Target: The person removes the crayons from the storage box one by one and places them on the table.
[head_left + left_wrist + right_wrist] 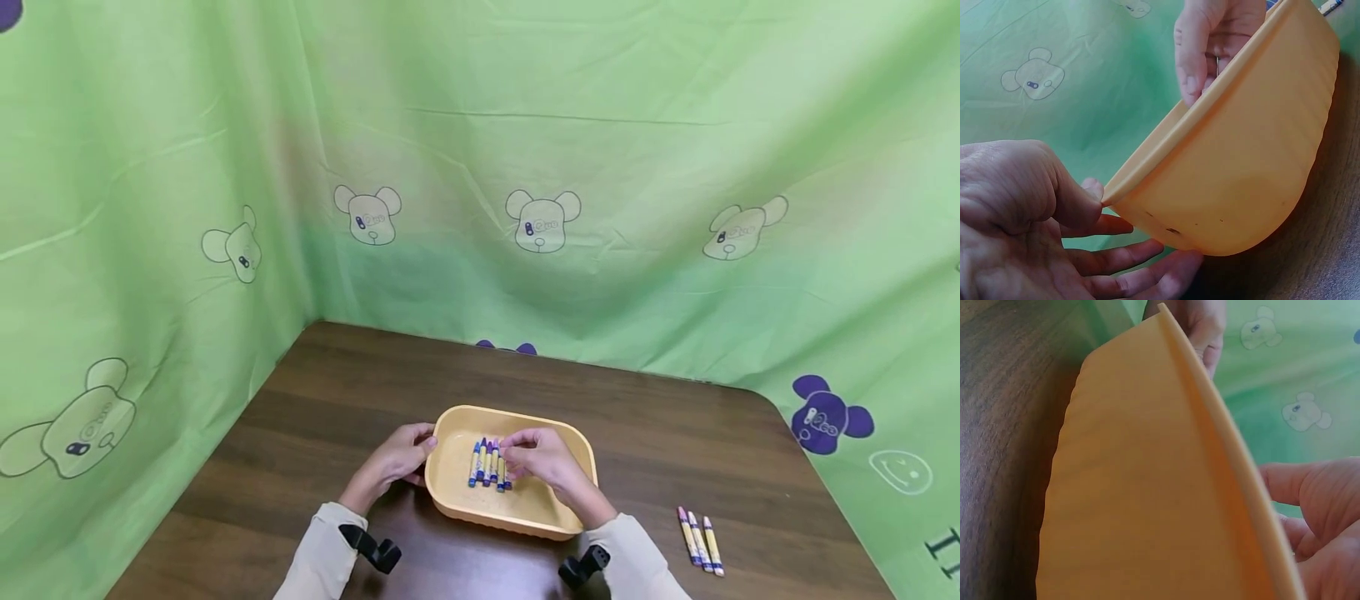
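A yellow-orange plastic basket (pixel 517 521) stands on the table before me. My left hand (pixel 397 458) grips its left end; in the left wrist view the thumb (pixel 1088 197) is at the rim and the fingers spread against the outer wall. Inside, several crayons (pixel 483 467) in blue and purple shades lie side by side in a row. My right hand (pixel 546 458) reaches over the right side into the basket, pinching the rightmost crayon (pixel 508 483) near its upper end. The basket wall (pixel 1135 462) hides the crayons in the right wrist view.
Three loose crayons (pixel 700 542), with pink and pale tips, lie on the brown wooden table (pixel 637 417) to the right of the basket. A green curtain (pixel 450 100) printed with bear heads hangs behind the table and along its left side.
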Demonstrator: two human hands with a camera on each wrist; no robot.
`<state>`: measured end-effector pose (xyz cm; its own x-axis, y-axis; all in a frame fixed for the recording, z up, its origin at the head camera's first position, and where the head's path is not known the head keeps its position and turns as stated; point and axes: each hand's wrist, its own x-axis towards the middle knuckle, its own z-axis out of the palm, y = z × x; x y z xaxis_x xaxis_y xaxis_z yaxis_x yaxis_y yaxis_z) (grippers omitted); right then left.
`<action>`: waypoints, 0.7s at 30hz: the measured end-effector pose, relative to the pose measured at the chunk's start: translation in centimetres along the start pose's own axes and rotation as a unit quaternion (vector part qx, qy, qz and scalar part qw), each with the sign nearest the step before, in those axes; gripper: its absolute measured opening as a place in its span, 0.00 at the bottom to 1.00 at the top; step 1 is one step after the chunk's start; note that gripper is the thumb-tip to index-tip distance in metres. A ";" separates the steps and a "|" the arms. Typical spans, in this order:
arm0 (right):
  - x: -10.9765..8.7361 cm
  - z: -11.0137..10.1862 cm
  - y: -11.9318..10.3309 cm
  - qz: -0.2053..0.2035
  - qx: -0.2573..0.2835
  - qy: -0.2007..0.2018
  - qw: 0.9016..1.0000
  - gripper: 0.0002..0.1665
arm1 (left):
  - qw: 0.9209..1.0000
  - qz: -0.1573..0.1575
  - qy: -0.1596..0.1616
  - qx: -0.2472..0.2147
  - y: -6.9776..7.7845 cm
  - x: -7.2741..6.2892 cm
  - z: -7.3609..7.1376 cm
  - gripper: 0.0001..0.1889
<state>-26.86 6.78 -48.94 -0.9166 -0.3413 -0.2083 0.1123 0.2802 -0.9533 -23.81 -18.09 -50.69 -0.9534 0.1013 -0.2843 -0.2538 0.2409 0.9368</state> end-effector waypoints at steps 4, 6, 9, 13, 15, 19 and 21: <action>0.3 0.1 0.3 0.017 -0.004 0.014 1.000 0.11 | 1.000 0.007 -0.002 0.003 0.0 0.0 0.0 0.21; 0.5 0.2 0.4 0.025 -0.010 0.029 0.999 0.10 | 1.000 0.009 -0.002 0.002 0.0 0.0 0.0 0.21; 0.7 0.5 0.7 0.037 -0.029 0.055 0.997 0.08 | 1.000 0.008 -0.003 -0.001 0.0 0.0 0.0 0.21; 0.7 0.8 0.9 0.047 -0.076 0.079 0.993 0.07 | 1.000 0.006 -0.005 -0.005 0.0 0.0 0.0 0.21; 0.7 1.0 1.0 0.047 -0.099 0.085 0.990 0.07 | 1.000 0.006 -0.005 -0.005 0.0 -0.1 0.0 0.22; 0.8 1.1 1.1 0.032 -0.163 0.096 0.981 0.08 | 1.000 0.003 -0.004 -0.006 0.1 0.0 0.0 0.22; 0.9 1.0 1.2 0.021 -0.202 0.101 0.974 0.08 | 1.000 0.004 -0.005 -0.007 0.0 0.0 0.0 0.22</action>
<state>-27.12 5.90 -50.49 -0.9757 -0.1505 -0.1590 0.0280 0.6345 -0.7724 -23.81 -18.03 -50.65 -0.9536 0.1137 -0.2789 -0.2484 0.2271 0.9417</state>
